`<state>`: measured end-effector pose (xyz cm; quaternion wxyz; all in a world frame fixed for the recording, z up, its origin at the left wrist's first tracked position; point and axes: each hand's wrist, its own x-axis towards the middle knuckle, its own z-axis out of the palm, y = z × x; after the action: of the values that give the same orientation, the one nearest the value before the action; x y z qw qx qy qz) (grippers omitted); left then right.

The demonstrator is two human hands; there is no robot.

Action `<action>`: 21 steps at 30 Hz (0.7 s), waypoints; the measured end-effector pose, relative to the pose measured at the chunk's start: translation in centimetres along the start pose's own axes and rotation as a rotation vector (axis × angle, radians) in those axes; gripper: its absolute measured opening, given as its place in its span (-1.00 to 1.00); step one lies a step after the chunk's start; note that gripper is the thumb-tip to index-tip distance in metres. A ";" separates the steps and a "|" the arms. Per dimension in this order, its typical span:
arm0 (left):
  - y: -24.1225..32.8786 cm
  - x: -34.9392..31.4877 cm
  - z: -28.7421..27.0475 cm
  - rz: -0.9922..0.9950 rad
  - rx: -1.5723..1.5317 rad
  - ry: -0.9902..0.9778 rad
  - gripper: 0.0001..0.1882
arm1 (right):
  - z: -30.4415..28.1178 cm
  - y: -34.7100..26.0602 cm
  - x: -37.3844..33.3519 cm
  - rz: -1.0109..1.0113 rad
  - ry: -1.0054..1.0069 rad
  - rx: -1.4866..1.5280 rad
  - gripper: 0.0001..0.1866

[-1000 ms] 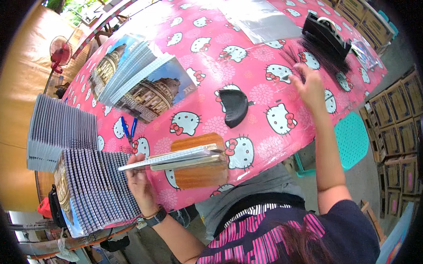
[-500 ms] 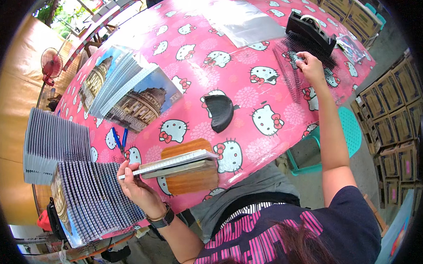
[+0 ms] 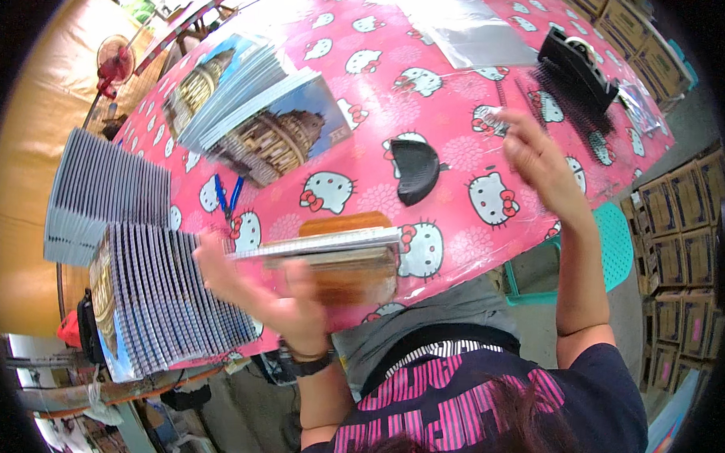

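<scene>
Left hand (image 3: 276,299): lower left of centre, blurred, thumb and fingers spread wide; contact with the notebook cannot be told. Right hand (image 3: 540,165): right of centre, fingers partly bent, tips blurred near a thin black coil (image 3: 501,91); whether they grip it cannot be told. Notebook (image 3: 330,243): lower centre, edge-on at a wooden board (image 3: 347,222). Bound notebooks (image 3: 168,300): stacked, lower left. Second stack (image 3: 112,198): left edge. Picture-cover books (image 3: 282,128): fanned, upper left. Pliers (image 3: 235,195): blue-handled, left of centre. Black half-round piece (image 3: 416,172): centre. Tape dispenser (image 3: 575,70): black, upper right, beside loose coils (image 3: 570,106). Pink tablecloth (image 3: 381,139): beneath.
</scene>
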<state>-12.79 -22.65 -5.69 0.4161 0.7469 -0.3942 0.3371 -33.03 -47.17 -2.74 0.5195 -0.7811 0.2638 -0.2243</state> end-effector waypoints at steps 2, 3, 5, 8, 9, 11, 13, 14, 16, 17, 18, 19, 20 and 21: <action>2.9 -0.8 0.4 0.105 0.082 -0.243 -0.06 | 2.1 -0.5 -0.6 -0.066 -0.236 -0.001 -0.63; 3.8 -0.8 0.8 0.054 0.036 -0.344 -0.11 | 3.1 -0.3 -0.6 -0.150 -0.345 -0.013 -0.63; 4.8 -0.6 1.7 -0.042 -0.059 -0.543 -0.20 | 5.0 -1.0 -1.1 -0.224 -0.332 0.067 -0.64; 4.3 -0.7 2.8 0.079 0.047 -0.486 -0.43 | 6.3 -1.0 -0.8 -0.326 -0.274 0.091 -0.67; 4.4 -0.8 3.1 0.080 0.051 -0.465 -0.49 | 6.3 -1.0 -0.7 -0.353 -0.256 0.063 -0.68; 4.7 -0.9 3.4 0.081 0.059 -0.424 -0.60 | 6.2 -1.4 -0.4 -0.399 -0.228 -0.009 -0.70; 4.8 -0.9 3.4 0.082 0.043 -0.411 -0.59 | 6.1 -1.7 -0.3 -0.423 -0.209 -0.056 -0.70; 4.9 -0.9 3.2 0.082 0.036 -0.404 -0.59 | 6.2 -1.8 -0.2 -0.429 -0.201 -0.058 -0.70; 5.1 0.0 2.1 0.056 -0.072 -0.472 -0.65 | 6.3 -1.8 -0.1 -0.433 -0.194 -0.061 -0.71; 4.9 0.5 1.7 0.042 -0.126 -0.506 -0.68 | 6.3 -1.7 0.0 -0.432 -0.199 -0.060 -0.73; 4.4 0.5 1.5 0.047 -0.182 -0.506 -0.71 | 6.5 -1.7 0.0 -0.436 -0.211 -0.054 -0.74; 3.7 0.4 1.3 0.051 -0.238 -0.506 -0.74 | 6.6 -1.7 0.0 -0.442 -0.206 -0.053 -0.75; 3.4 0.4 1.2 0.057 -0.296 -0.506 -0.77 | 6.7 -1.7 0.0 -0.448 -0.201 -0.052 -0.76; 3.7 0.5 1.2 0.064 -0.283 -0.468 -0.82 | 6.8 -1.7 0.0 -0.455 -0.196 -0.054 -0.76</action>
<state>-15.53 -25.13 -4.49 0.4031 0.7260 -0.5463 0.1098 -28.47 -41.95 -3.55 0.4577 -0.8521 0.0353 -0.2513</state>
